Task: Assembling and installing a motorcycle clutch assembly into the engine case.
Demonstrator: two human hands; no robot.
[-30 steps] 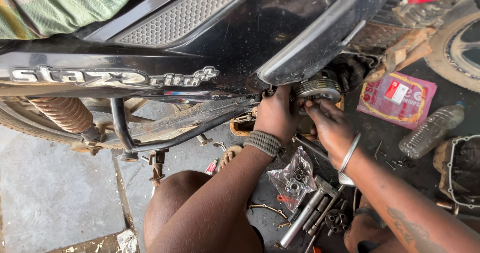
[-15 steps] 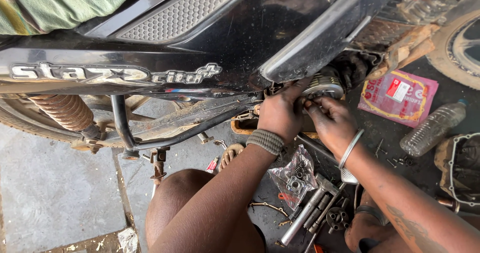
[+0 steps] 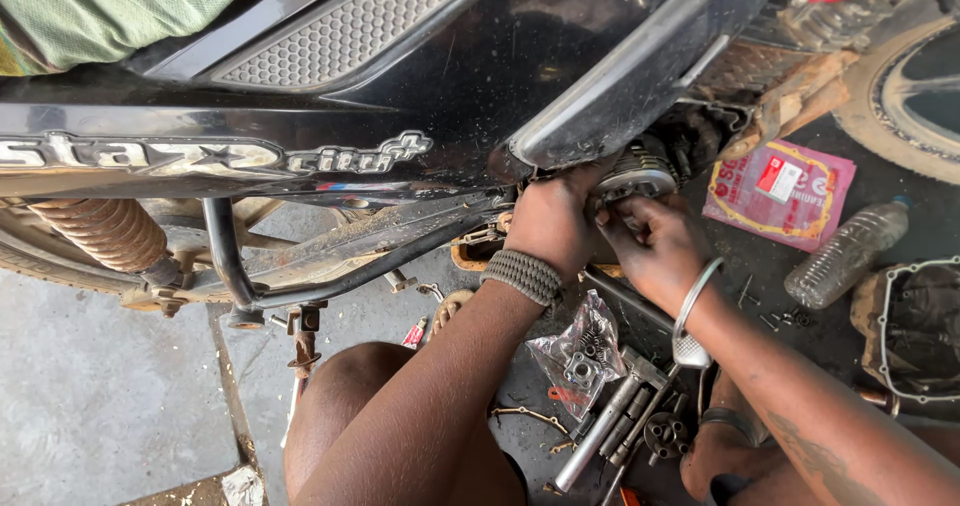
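The round metal engine part (image 3: pixel 640 174) is largely concealed by the motorcycle's black side panel (image 3: pixel 420 76) above and by the left hand (image 3: pixel 552 221) and right hand (image 3: pixel 655 246) pressed against it; the fingertips of both hands cannot be seen. The engine cover (image 3: pixel 915 331) is cut off by the right edge, the wheel (image 3: pixel 905 96) by the upper right corner. Contents of the clear plastic bag (image 3: pixel 580 351) are too small to identify.

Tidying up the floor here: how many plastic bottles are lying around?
1: a clear plastic bottle lies on the dark floor right of the hands, beside the pink packet. Others may be hidden behind the motorcycle.
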